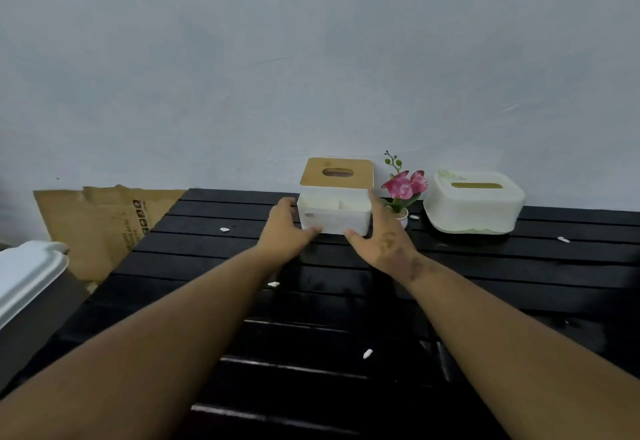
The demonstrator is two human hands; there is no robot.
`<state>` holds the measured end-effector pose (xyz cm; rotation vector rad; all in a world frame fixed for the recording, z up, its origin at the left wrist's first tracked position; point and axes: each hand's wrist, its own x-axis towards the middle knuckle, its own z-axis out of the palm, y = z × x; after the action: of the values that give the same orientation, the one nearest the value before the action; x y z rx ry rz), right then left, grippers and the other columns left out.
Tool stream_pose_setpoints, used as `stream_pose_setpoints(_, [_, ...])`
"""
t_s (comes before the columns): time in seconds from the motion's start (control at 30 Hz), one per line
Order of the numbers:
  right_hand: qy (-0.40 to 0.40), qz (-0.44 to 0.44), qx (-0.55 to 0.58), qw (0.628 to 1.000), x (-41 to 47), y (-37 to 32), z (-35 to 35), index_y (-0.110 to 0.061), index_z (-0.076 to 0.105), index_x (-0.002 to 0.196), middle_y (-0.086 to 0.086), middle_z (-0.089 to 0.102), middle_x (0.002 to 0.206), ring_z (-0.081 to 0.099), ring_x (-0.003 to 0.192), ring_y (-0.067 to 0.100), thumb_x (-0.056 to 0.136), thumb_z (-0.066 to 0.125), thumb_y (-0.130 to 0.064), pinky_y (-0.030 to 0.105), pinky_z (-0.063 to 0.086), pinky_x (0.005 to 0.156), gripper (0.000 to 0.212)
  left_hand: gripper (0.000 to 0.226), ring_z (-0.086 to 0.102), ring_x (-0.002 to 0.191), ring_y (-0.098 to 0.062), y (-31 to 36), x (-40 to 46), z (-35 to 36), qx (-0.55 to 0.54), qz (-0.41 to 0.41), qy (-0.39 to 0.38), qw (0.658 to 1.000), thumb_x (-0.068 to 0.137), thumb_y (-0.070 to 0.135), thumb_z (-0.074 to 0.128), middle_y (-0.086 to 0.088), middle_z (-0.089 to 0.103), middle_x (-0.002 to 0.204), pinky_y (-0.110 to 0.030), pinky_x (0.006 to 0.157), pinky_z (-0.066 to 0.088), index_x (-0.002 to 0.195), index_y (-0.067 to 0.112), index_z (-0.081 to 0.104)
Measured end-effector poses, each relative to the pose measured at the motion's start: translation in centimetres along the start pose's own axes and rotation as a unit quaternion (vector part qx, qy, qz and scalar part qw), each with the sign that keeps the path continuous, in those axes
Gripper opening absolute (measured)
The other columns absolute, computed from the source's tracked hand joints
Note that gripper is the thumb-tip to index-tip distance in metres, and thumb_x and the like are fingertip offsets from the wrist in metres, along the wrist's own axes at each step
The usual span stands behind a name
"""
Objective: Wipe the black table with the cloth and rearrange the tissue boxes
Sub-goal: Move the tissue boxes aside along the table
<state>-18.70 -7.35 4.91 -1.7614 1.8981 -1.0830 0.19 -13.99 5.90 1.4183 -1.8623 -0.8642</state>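
A white tissue box with a wooden lid (336, 193) stands at the back of the black slatted table (346, 301), near the wall. My left hand (285, 228) is against its left side and my right hand (384, 235) against its right side, thumbs at its front lower edge, so both grip it. A second, rounded white tissue box (472, 202) stands further right on the table. Small white scraps (367, 353) lie scattered on the slats. No cloth is in view.
A small pot with pink artificial flowers (403, 190) stands between the two boxes, just behind my right hand. Flattened cardboard (104, 221) leans against the wall at the left. A white object (27, 277) sits at the left edge.
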Motion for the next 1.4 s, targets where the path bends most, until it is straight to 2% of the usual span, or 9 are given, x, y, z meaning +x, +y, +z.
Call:
stream_pose_setpoints(0.07, [0.019, 0.025, 0.021, 0.999, 2.1, 0.4, 1.5, -0.016, 0.007, 0.154, 0.014, 0.049, 0.134, 0.048, 0.125, 0.026, 0.08, 0.074, -0.032, 0.034, 0.038, 0.108, 0.101, 0.094, 0.045, 0.131, -0.025, -0.5, 2.7, -0.3, 0.001, -0.035, -0.02, 0.999, 0.074, 0.032, 0.084, -0.006, 0.04, 0.146, -0.037, 0.105, 0.042, 0.148, 0.014, 0.028])
stream_pose_setpoints(0.17, [0.047, 0.061, 0.043, 0.996, 4.1, 0.9, 3.5, -0.012, -0.007, 0.154, 0.018, 0.043, 0.139, 0.044, 0.128, 0.029, 0.081, 0.075, -0.026, 0.016, 0.026, 0.102, 0.111, 0.11, 0.044, 0.133, -0.027, -0.8, 5.5, -0.2, -0.019, -0.058, -0.084, 0.995, 0.074, 0.028, 0.085, -0.005, 0.036, 0.152, -0.037, 0.107, 0.039, 0.155, 0.017, 0.012])
stream_pose_setpoints(0.3, [0.1, 0.069, 0.074, 0.99, 5.5, 1.8, 5.0, -0.004, -0.006, 0.152, 0.02, 0.038, 0.144, 0.041, 0.131, 0.029, 0.08, 0.076, -0.015, 0.006, 0.02, 0.094, 0.11, 0.106, 0.046, 0.124, -0.021, -1.1, 7.5, 1.0, -0.057, -0.043, -0.131, 0.989, 0.078, 0.019, 0.081, 0.003, 0.045, 0.131, -0.033, 0.102, 0.039, 0.154, 0.023, 0.007])
stream_pose_setpoints(0.4, [0.121, 0.051, 0.103, 0.986, 5.7, 2.7, 5.5, -0.006, -0.001, 0.153, 0.014, 0.032, 0.15, 0.036, 0.133, 0.018, 0.079, 0.077, -0.01, -0.005, 0.015, 0.095, 0.107, 0.104, 0.045, 0.124, -0.021, -1.6, 8.1, 1.9, -0.086, -0.039, -0.132, 0.987, 0.08, 0.017, 0.078, 0.003, 0.044, 0.133, -0.041, 0.108, 0.039, 0.153, 0.029, 0.004])
stream_pose_setpoints(0.57, [0.11, 0.021, 0.131, 0.985, 5.2, 2.3, 5.4, -0.011, 0.003, 0.153, -0.006, 0.031, 0.133, 0.034, 0.118, 0.002, 0.082, 0.074, -0.008, -0.01, 0.019, 0.086, 0.1, 0.098, 0.043, 0.125, -0.019, -2.1, 7.8, 1.3, -0.107, -0.019, -0.129, 0.986, 0.082, 0.012, 0.076, 0.003, 0.043, 0.133, -0.035, 0.105, 0.038, 0.152, 0.026, 0.007])
stream_pose_setpoints(0.77, [0.087, -0.009, 0.131, 0.987, 4.7, -2.1, 6.6, -0.016, 0.005, 0.154, 0.001, 0.039, 0.138, 0.041, 0.117, 0.009, 0.084, 0.072, -0.009, 0.009, 0.029, 0.095, 0.097, 0.097, 0.045, 0.126, -0.018, -3.7, 7.2, -3.5, -0.143, -0.01, -0.112, 0.983, 0.079, 0.008, 0.078, 0.004, 0.046, 0.133, -0.036, 0.105, 0.041, 0.149, 0.027, 0.015])
stream_pose_setpoints(0.9, [0.061, -0.034, 0.146, 0.987, 6.4, -6.6, 9.3, -0.021, 0.007, 0.153, 0.002, 0.04, 0.143, 0.045, 0.119, 0.011, 0.082, 0.073, -0.01, 0.006, 0.031, 0.096, 0.098, 0.1, 0.048, 0.122, -0.018, -5.6, 7.3, -9.1, -0.151, -0.022, -0.078, 0.985, 0.075, 0.014, 0.084, 0.007, 0.049, 0.127, -0.038, 0.107, 0.042, 0.149, 0.028, 0.018])
stream_pose_setpoints(1.07, [0.017, -0.06, 0.201, 0.978, 9.1, -10.9, 14.5, -0.032, 0.012, 0.149, 0.0, 0.048, 0.14, 0.051, 0.124, 0.017, 0.078, 0.075, -0.015, 0.038, 0.042, 0.108, 0.096, 0.098, 0.05, 0.118, -0.019, -9.6, 8.7, -16.0, -0.131, -0.034, -0.01, 0.991, 0.071, 0.021, 0.087, 0.005, 0.051, 0.127, -0.031, 0.096, 0.044, 0.148, 0.027, 0.026])
stream_pose_setpoints(1.4, [-0.012, -0.014, 0.274, 0.962, 13.6, -12.7, 24.6, -0.047, 0.018, 0.142, -0.001, 0.062, 0.12, 0.059, 0.111, 0.018, 0.073, 0.076, -0.016, 0.04, 0.049, 0.1, 0.096, 0.115, 0.05, 0.121, -0.024, -17.8, 12.8, -21.6, -0.117, -0.074, -0.011, 0.99, 0.053, 0.04, 0.093, 0.003, 0.047, 0.133, -0.039, 0.101, 0.047, 0.147, 0.03, 0.027])
